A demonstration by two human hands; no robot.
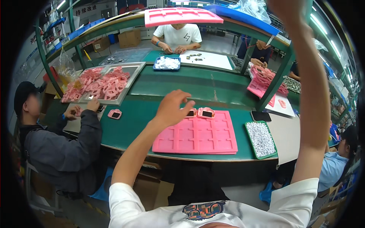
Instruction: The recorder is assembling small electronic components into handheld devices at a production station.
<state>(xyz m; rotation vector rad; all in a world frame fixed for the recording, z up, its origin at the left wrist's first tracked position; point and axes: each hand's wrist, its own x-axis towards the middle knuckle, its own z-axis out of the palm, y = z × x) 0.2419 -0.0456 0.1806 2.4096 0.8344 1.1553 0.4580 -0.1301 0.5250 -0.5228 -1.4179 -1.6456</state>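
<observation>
My left hand (173, 107) hovers over the upper left of a pink compartment tray (201, 140), its fingers apart and nothing visible in them. Two small pink camera-shaped casings with dark screens sit in the tray's far row. One casing (206, 113) shows fully; the other casing (192, 112) is partly covered by my left fingers, and I cannot tell whether they touch it. My right arm reaches high on the right, so only the base of my right hand (287, 9) shows at the top edge. Its fingers are out of the picture.
A green tray of small white parts (261, 140) and a black phone (261, 116) lie right of the pink tray. Another pink casing (114, 114) lies left, near a co-worker's hands. Overhead, a shelf holds a pink tray (182, 16) and a blue tray (243, 18). A green post (279, 76) stands right.
</observation>
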